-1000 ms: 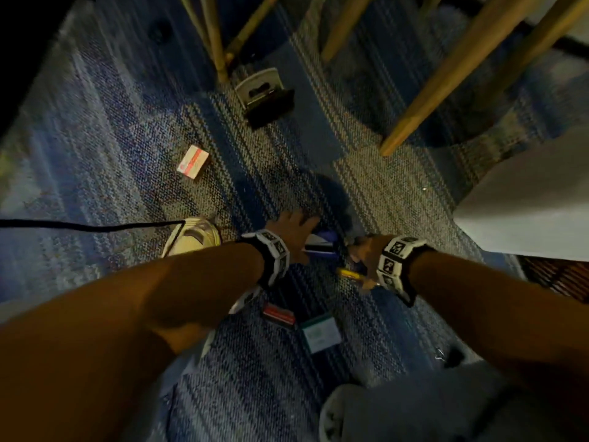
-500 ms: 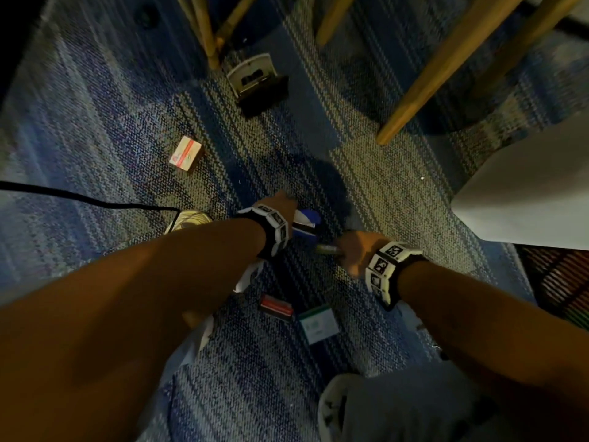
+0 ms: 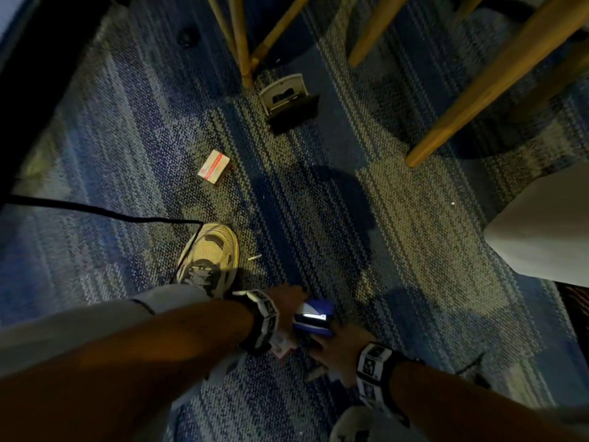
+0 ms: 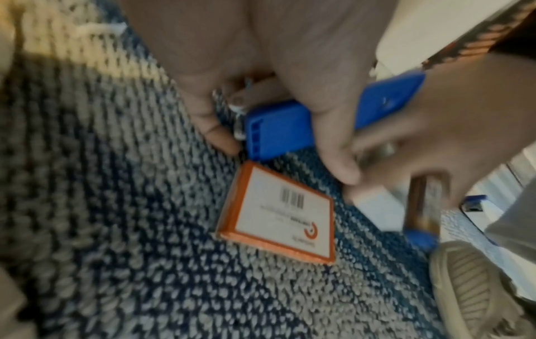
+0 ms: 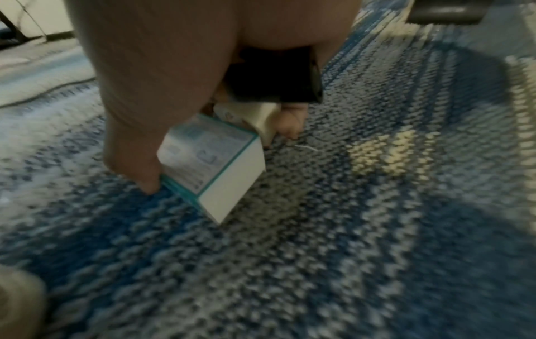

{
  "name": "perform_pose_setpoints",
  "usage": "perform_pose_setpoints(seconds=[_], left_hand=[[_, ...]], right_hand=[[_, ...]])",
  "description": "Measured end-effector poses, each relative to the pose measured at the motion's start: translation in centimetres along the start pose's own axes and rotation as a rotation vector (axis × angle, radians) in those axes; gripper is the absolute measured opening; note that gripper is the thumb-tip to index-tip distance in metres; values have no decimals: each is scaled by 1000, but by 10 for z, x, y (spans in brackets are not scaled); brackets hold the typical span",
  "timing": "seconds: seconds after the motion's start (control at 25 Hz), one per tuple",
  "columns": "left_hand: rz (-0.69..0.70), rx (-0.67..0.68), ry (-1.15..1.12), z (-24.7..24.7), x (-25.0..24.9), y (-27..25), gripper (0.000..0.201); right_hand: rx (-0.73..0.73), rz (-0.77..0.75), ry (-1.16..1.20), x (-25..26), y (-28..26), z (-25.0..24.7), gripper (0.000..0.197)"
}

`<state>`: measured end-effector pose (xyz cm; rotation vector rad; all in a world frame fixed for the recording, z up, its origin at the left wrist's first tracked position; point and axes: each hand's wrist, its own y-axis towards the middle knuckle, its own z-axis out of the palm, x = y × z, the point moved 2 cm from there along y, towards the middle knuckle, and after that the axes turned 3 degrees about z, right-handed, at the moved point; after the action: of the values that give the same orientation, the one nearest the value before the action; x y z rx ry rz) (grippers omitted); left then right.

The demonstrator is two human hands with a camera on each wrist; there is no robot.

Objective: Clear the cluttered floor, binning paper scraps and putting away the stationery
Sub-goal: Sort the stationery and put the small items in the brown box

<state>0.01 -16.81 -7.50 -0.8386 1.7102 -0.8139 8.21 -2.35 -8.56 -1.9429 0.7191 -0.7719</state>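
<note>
Head view: both hands low over the blue-and-cream woven carpet (image 3: 318,186). Left hand (image 4: 261,75) grips a blue plastic stapler (image 4: 278,130), fingers curled round it. Flat orange-edged white box with a barcode (image 4: 278,215) lies on carpet just under that hand, apart from the stapler. Right hand (image 5: 162,91) pinches a teal-edged white cardboard box (image 5: 214,169), tilted, one corner down at the carpet; it also holds something dark and a cream piece, unclear what. Beige sneaker (image 3: 208,256) beside left wrist. Farther out: small red-and-white box (image 3: 214,166), then a black-and-grey hole punch (image 3: 288,100) near wooden chair legs (image 3: 242,39).
</note>
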Motion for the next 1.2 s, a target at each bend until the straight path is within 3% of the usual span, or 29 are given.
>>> perform_pose_setpoints(seconds=[0.08,0.12,0.24,0.32,0.44,0.6,0.72,0.8,0.88,1.0,1.08,1.2], left_hand=[[-40,-44,-36,7,-2,2,81],[-56,-57,-78,8,-6,-1,76],[-25,-153,-247,-5,-4,-10,61],[-64,-136,-203,-6,4,-15,72],[-49,-43,-2,6,14,-16,82],[198,141,521,29,-2,-11,96],[291,126,694,57,-10,-3,62],[291,104,711,66,-12,-3,52],[243,68,581,56,-17,-7,51],[119,-79,68,13,-11,0,56],[59,-254,-241,-23,-3,8,56],[-53,-598,-430,-94,13,4,59]], right_hand=[[-44,-65,-52,-10,-12,-6,61],[-35,-11,-17,-20,-16,-9,54],[-57,112,104,-49,-23,-25,59],[-109,179,120,-70,-26,-30,64],[-182,299,172,-100,-32,-29,73],[-301,369,237,-117,-36,-30,58],[-289,441,346,-127,-38,-32,64],[-259,479,385,-128,-40,-33,67],[-275,484,415,-127,-40,-36,66],[-300,532,498,-131,-34,-41,67],[-356,562,583,-134,-30,-48,63],[-473,575,723,-135,-28,-67,44]])
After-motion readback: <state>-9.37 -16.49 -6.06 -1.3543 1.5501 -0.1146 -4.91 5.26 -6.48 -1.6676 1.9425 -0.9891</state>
